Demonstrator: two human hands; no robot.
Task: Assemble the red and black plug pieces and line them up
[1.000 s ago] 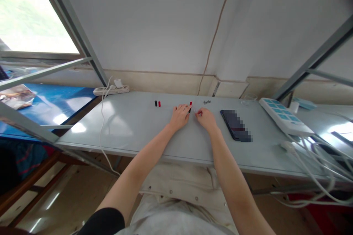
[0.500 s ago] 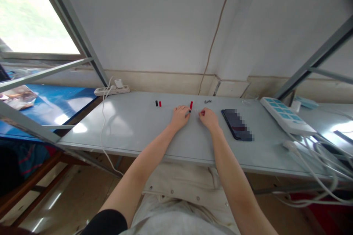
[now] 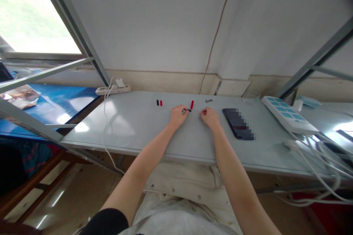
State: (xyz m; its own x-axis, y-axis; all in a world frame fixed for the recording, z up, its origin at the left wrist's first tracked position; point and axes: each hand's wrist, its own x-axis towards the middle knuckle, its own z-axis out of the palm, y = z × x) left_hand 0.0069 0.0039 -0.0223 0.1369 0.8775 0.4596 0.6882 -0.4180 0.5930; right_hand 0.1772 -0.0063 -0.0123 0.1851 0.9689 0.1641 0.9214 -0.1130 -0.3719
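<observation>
While my left hand [image 3: 178, 116] had its grip pinched on a small black piece [image 3: 189, 110], a red cylinder [image 3: 192, 104] was just beyond it, toward the far edge of the surface [image 3: 149, 128]. My right hand [image 3: 211, 118] was curled nearby; remotely, I couldn't tell whether its grip was together or apart.

The bare left hand [image 3: 178, 116] pinches a small black stick-like piece [image 3: 189, 110] over the glossy pale-grey tabletop [image 3: 150, 128], near a small red cylinder [image 3: 192, 104]. The bare right hand [image 3: 210, 118] is curled, its grip unclear, between small silvery-grey bits [image 3: 209, 100] beyond and a flat dark rectangular phone [image 3: 234, 123] rightward.
</observation>
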